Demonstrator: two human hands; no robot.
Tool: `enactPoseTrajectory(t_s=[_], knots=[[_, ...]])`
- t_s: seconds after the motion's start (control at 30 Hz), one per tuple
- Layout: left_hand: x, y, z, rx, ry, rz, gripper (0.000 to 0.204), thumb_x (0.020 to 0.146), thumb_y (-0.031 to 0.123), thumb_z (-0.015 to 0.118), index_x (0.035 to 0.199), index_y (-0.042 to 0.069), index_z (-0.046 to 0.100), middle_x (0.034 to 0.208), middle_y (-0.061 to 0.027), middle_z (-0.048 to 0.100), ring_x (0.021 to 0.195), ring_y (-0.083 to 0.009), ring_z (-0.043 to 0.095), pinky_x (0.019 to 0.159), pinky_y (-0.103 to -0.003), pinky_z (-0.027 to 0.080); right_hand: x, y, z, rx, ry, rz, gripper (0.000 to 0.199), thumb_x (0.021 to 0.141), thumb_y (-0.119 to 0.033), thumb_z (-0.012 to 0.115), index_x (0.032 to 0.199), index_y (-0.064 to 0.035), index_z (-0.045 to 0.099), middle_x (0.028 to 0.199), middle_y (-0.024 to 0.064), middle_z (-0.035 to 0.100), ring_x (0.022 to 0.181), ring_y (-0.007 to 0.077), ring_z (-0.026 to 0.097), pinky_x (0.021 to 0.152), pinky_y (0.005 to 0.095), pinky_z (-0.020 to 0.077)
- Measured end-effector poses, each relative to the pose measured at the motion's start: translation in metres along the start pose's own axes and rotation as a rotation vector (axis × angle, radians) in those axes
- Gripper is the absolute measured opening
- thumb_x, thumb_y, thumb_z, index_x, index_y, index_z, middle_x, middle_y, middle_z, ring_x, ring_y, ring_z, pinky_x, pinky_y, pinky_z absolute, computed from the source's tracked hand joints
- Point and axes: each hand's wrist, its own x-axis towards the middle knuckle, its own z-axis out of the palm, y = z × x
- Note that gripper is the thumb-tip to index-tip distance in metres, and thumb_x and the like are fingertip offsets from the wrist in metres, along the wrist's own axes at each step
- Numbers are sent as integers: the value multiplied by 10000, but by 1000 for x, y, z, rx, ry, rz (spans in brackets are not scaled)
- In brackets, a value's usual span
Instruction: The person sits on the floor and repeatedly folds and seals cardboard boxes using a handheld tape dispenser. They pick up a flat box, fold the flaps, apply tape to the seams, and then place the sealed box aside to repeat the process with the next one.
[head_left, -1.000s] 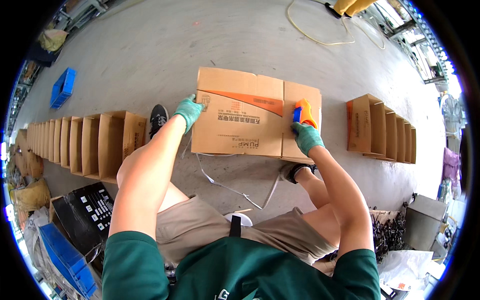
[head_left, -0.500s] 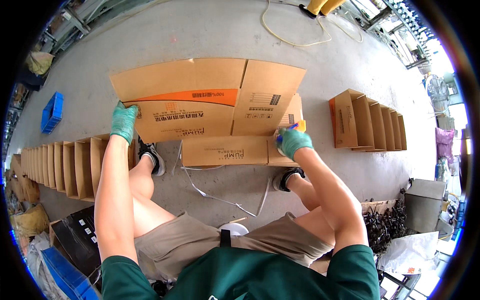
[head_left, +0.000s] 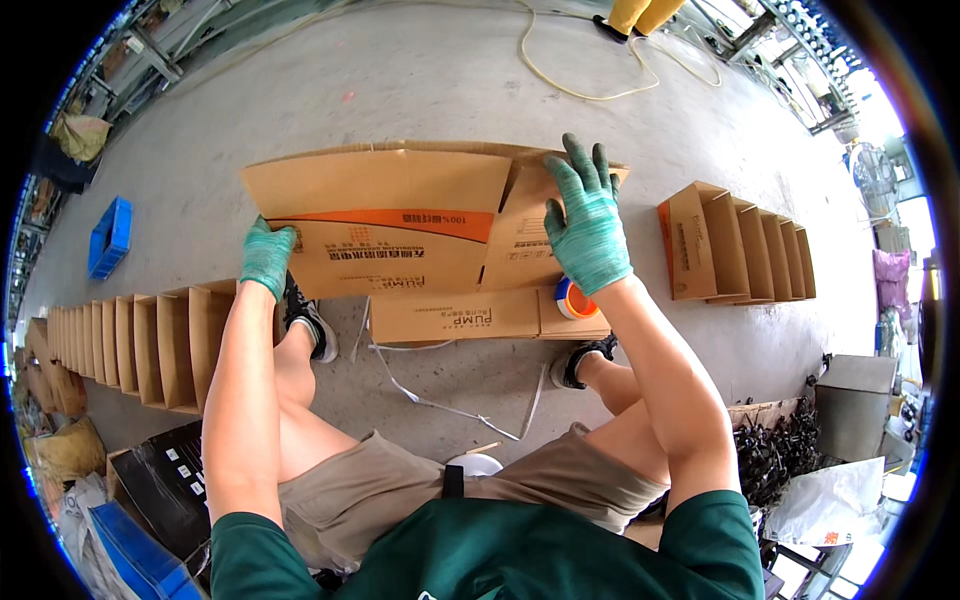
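Observation:
A brown cardboard carton (head_left: 390, 225) with an orange stripe is held up before me, partly unfolded, its flaps raised on the far side. My left hand (head_left: 267, 257), in a green glove, grips the carton's left edge. My right hand (head_left: 590, 225), gloved alike, is spread open against the right panel, fingertips near its upper edge. Below the carton lies a flat folded cardboard piece (head_left: 455, 314). On its right end rests a roll of tape (head_left: 577, 302) with an orange ring, just under my right wrist; the carton and hand hide part of it.
A row of upright cartons (head_left: 145, 345) stands at left, a shorter group (head_left: 735, 245) at right. A blue crate (head_left: 110, 238) sits farther left. White strapping (head_left: 440, 404) lies between my feet. A hose (head_left: 570, 90) and a person's yellow trouser legs (head_left: 643, 14) are at the far side.
My right hand has let go of the tape, now resting on the flat cardboard, and moved up to the carton's right panel. The carton has tilted, its far flaps folding over somewhat.

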Motion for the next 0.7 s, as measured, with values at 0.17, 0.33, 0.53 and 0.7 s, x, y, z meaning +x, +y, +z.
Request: enactPoseTrajectory(t_s=[0.17,0.33,0.53,0.7], knots=[[-25,16,7,-56,-202,93,696,832,-72,558,1487,68,367,1317,-55,566,1118,-158,552,970,-306,457,13,-14,-34,349,99,-183,299,779,53,554,1054,-65,577,1491,185,440,1396,474,368,1106,533,390],[-51,36,6,75,-571,127,867,866,6,662,1576,100,174,1489,-57,414,1332,-172,412,1106,-327,357,6,2,-22,432,-162,-264,568,788,57,541,1314,-158,555,1441,180,497,1373,359,435,1125,453,380],[-75,58,10,-48,-594,416,746,910,341,708,1514,89,349,1553,-107,360,1413,-227,360,1165,-383,293,-23,-4,7,588,-256,-52,459,827,39,497,1240,-106,637,1261,134,629,1272,321,515,1088,383,388],[-73,62,23,138,-621,571,656,895,562,650,1318,65,587,1459,-115,479,1178,-205,509,1085,-360,358,-25,9,10,1146,-192,397,312,905,11,450,1124,17,671,1112,97,696,1034,166,626,959,304,467]])
